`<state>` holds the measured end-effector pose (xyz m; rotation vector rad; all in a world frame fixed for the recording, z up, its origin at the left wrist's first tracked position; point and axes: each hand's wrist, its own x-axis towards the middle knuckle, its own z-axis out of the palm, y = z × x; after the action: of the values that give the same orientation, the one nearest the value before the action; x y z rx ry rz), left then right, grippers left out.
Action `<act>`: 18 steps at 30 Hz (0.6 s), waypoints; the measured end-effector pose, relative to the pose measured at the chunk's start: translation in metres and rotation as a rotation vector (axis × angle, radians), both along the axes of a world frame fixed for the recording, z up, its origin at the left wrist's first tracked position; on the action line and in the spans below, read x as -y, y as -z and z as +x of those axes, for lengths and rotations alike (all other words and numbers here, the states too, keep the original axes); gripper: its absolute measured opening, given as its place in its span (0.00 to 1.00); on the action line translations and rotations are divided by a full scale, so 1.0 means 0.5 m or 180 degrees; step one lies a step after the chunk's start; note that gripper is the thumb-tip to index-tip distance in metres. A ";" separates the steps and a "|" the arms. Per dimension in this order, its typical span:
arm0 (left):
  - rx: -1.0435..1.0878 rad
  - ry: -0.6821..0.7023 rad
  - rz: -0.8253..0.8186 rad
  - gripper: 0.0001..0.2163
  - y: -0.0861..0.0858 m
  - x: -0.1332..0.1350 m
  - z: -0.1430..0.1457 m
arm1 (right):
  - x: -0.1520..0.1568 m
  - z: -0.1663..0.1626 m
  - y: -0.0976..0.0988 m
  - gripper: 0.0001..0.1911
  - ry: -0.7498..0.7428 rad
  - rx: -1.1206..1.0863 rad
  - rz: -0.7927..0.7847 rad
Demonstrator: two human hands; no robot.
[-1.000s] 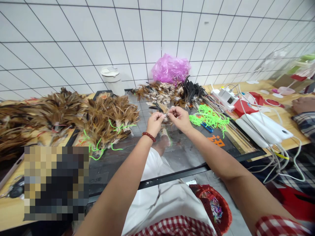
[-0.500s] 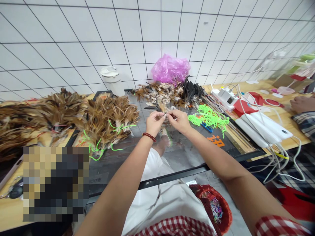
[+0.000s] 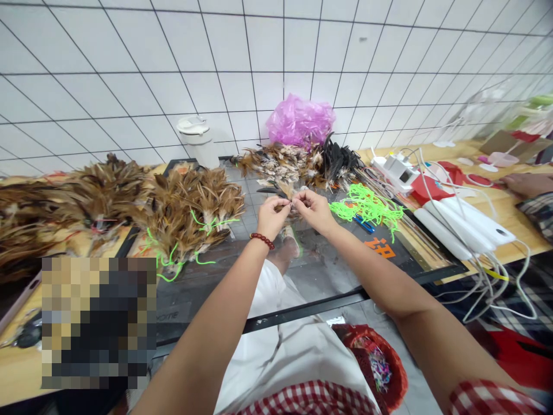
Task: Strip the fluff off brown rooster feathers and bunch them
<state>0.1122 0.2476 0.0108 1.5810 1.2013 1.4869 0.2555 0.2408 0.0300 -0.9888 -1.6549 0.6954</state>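
My left hand (image 3: 273,217), with a dark red bead bracelet (image 3: 262,240) at the wrist, is closed in a pinch. My right hand (image 3: 313,210) pinches close beside it, fingertips almost touching. Between and just beyond the fingertips stick out a few feathers (image 3: 285,189), light tan with a dark one to the left. The fingers hide the quill ends. Past the hands lies a pile of brown and cream feathers (image 3: 280,161), with black feathers (image 3: 339,161) at its right. Bright green cords (image 3: 367,203) lie tangled right of my right hand, near blue-handled scissors (image 3: 363,225).
Brown feather bunches (image 3: 194,202), some with green ties, cover the left side. A white lidded cup (image 3: 199,141) and a pink plastic bag (image 3: 300,121) stand by the tiled wall. White power strips with cables (image 3: 466,227) lie right. A co-worker's hand (image 3: 527,183) rests at far right.
My two hands stay pinched together at the feathers, with only slight finger movement. The co-worker's hand at far right has shifted a little to the left.
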 end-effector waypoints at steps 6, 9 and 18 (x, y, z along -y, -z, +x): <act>0.0020 -0.0087 -0.0045 0.02 -0.001 0.000 -0.001 | -0.020 0.012 0.005 0.09 -0.0019 -0.0592 -0.0390; 0.0081 -0.0093 -0.0032 0.02 0.000 -0.002 0.000 | -0.026 0.016 0.012 0.12 -0.0148 -0.0452 -0.0500; 0.0583 0.0023 -0.0296 0.06 -0.004 0.000 0.004 | -0.019 0.002 0.022 0.12 -0.0392 0.0049 -0.0429</act>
<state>0.1141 0.2475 0.0128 1.3551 1.1416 1.5131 0.2567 0.2503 0.0189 -0.9949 -1.7108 0.8934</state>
